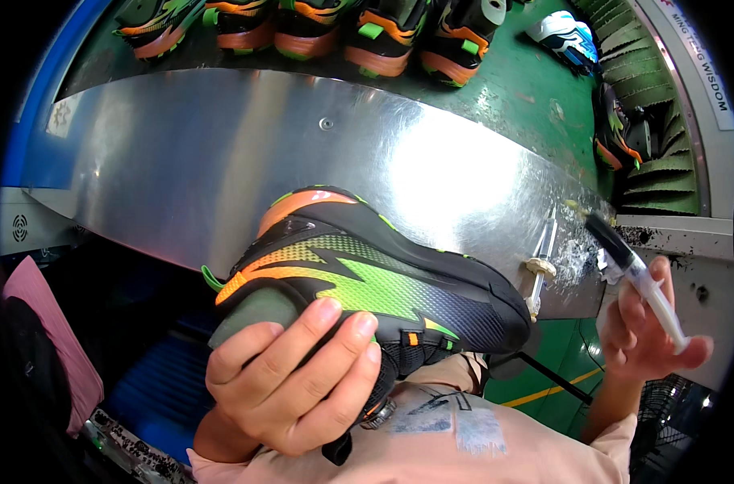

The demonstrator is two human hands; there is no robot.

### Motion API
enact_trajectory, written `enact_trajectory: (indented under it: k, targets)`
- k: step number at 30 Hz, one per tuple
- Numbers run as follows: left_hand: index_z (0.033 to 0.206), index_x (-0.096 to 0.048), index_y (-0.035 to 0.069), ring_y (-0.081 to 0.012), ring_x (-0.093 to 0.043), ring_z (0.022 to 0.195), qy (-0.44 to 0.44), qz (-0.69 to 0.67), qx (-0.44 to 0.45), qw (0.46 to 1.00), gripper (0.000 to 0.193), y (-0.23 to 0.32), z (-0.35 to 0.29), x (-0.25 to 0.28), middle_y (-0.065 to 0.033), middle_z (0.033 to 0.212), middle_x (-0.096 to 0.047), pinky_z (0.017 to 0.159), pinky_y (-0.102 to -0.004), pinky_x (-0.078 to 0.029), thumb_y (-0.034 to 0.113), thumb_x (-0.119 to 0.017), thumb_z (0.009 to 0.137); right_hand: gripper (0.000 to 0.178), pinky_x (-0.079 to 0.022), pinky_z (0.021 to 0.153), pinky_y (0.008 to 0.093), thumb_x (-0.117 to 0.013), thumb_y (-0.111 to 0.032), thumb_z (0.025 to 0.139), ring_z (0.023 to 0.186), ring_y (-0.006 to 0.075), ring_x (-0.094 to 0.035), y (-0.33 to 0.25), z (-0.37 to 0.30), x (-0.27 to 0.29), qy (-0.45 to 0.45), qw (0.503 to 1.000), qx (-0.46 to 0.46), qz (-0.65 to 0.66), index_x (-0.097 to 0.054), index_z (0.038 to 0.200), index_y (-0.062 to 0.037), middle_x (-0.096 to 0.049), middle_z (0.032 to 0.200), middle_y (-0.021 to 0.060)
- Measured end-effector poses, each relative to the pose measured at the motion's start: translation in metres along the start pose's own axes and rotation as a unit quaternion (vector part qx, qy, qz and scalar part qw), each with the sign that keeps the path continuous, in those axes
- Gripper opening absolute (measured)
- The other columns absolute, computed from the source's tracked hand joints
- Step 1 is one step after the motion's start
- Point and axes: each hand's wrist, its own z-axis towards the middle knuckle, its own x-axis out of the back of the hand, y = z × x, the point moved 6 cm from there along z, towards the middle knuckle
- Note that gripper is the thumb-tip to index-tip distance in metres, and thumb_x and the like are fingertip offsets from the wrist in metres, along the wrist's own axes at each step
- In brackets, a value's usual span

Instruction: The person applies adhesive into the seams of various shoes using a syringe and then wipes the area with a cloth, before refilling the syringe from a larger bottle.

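Note:
A black sneaker (383, 278) with green and orange side panels lies on its side in the air, sole turned away from me and toe to the right. My left hand (294, 387) is closed around its collar and lacing side. A dark green shoe last (262, 313) fills the shoe's opening. My right hand (637, 335) holds a syringe (645, 282) with dark contents, its tip pointing up and left, thumb at the plunger end. Between the shoe's toe and that hand, a second syringe (546, 246) rests on the metal ledge (222, 153).
Several similar sneakers (306, 32) stand in a row on the green belt (504, 105) beyond the ledge. A white and blue shoe (566, 39) and a dark shoe (617, 133) sit at the right, near green overlapping flaps (665, 161). Pink cloth (44, 323) hangs at left.

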Motion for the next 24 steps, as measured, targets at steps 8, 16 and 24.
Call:
enact_trajectory:
  k: [8,16,24]
  targets:
    - [0.093,-0.061,0.017,-0.0179,-0.062,0.095,-0.012,-0.039,0.001,0.999,0.014,-0.004,-0.016,0.001,-0.0001,0.096,-0.068,0.083,-0.0302,-0.035,0.016,-0.052,0.083,0.087,-0.035,0.038,0.0218,-0.029,-0.080,0.076,0.046,0.0092,-0.038,0.063,0.101,-0.097,-0.167,0.974,-0.140,0.063,-0.041,0.110,-0.0016,-0.043,0.062,0.0034]
    - [0.092,-0.060,0.012,-0.0188,-0.064,0.094,0.036,-0.098,0.068,0.992,0.011,-0.008,-0.013,0.015,-0.0027,0.098,-0.068,0.079,-0.0271,-0.040,0.014,-0.052,0.085,0.088,-0.031,0.040,0.0201,-0.035,-0.081,0.073,0.047,0.0077,-0.035,0.089,0.120,-0.103,-0.136,0.965,-0.191,0.120,-0.041,0.109,-0.0004,-0.041,0.063,0.0019]
    - [0.095,-0.062,0.019,-0.0168,-0.062,0.098,-0.054,-0.068,0.007,0.996,0.015,-0.008,-0.026,0.007,0.0017,0.100,-0.068,0.091,-0.0313,-0.034,0.019,-0.052,0.084,0.087,-0.033,0.049,0.0146,-0.058,-0.073,0.065,0.060,0.0037,-0.044,0.075,0.089,-0.102,-0.094,0.970,-0.224,-0.024,-0.048,0.107,0.0024,-0.051,0.074,0.0019]
